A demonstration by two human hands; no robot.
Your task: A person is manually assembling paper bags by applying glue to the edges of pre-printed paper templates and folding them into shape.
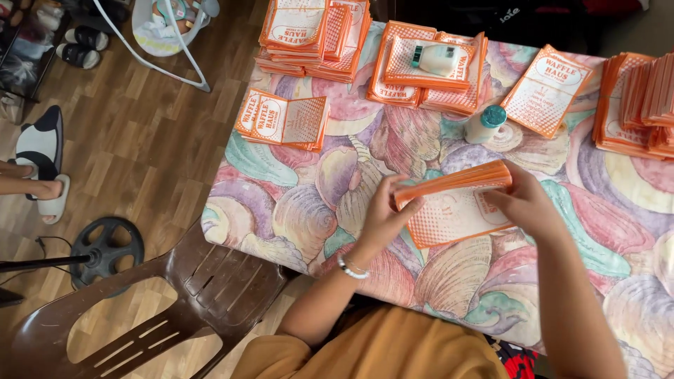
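Paper sleeve stack (453,184): a thick bundle of flat orange-and-white paper sleeves, held on edge just above the table, near its middle, so that the orange edges face up.
Sleeve beneath (456,217): one flat sleeve with a dotted orange pattern lies under the bundle, on the tablecloth.
Left hand (382,217): fingers curled closed around the left end of the bundle, thumb on top; a beaded bracelet (351,268) sits at the wrist.
Right hand (526,203): wrapped closed around the right end of the same bundle, fingers over its far side.
Table (295,203): covered with a cloth printed with large pastel seashells.
Far-left piles (312,35): several stacks of the same sleeves at the far edge, leaning on one another.
Small pile (283,121): a low stack near the left edge, well apart from the hands.
Middle piles (428,70): two stacks side by side, with a small white and green tape dispenser (435,57) resting on top.
Single sleeve (547,90): lying alone at an angle, beyond the right hand.
Right piles (635,105): stacks at the right edge, partly cut off by the frame.
Bottle (486,124): a small white container with a teal cap, upright just beyond the bundle; its contents cannot be seen.
Chair (175,302): a brown plastic chair beside the table's left corner.
Floor (140,154): wood-patterned, with a fan base (107,247) and sandals (81,45) on it.
Another person: a foot (31,188) in a slipper shows at the left edge.
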